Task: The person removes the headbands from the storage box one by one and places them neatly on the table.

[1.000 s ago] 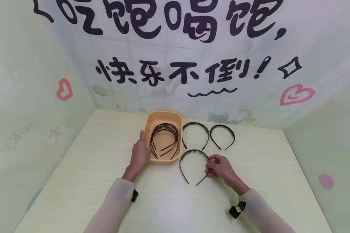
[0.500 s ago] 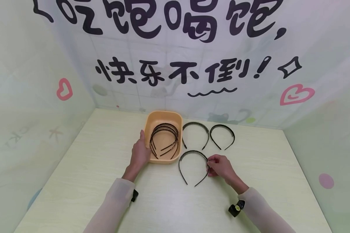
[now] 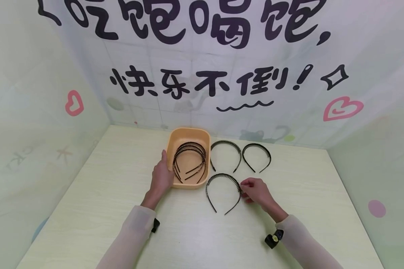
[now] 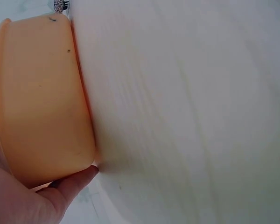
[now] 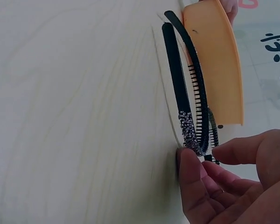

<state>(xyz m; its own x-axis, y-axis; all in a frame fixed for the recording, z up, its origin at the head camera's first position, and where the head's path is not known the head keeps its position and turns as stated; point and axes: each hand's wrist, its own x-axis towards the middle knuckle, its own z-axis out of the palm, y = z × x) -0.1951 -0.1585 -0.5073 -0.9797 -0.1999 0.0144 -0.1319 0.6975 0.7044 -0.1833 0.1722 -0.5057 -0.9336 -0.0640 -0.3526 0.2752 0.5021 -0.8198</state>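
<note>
In the head view my left hand [image 3: 162,177] grips the left side of an orange box [image 3: 188,185] that holds several black toothed headbands [image 3: 189,148]. The left wrist view shows fingers against the lower end of the box [image 4: 46,98]. A black headband [image 3: 223,175] lies in front and to the right of the box, its ends towards me. At its right side is my right hand [image 3: 257,192], thumb and fingers slightly parted. In the right wrist view, the headband's speckled part [image 5: 187,128] is beside the parted fingertips of my right hand [image 5: 224,186].
Two more black headbands, a larger one [image 3: 225,142] and a smaller one [image 3: 257,145], lie on the pale table [image 3: 202,239] to the right of the box. A printed curtain [image 3: 188,56] stands behind the table and at both sides.
The front headband has shifted slightly left. My right thumb and fingers have parted and let go of it. My left hand and the box stay in place.
</note>
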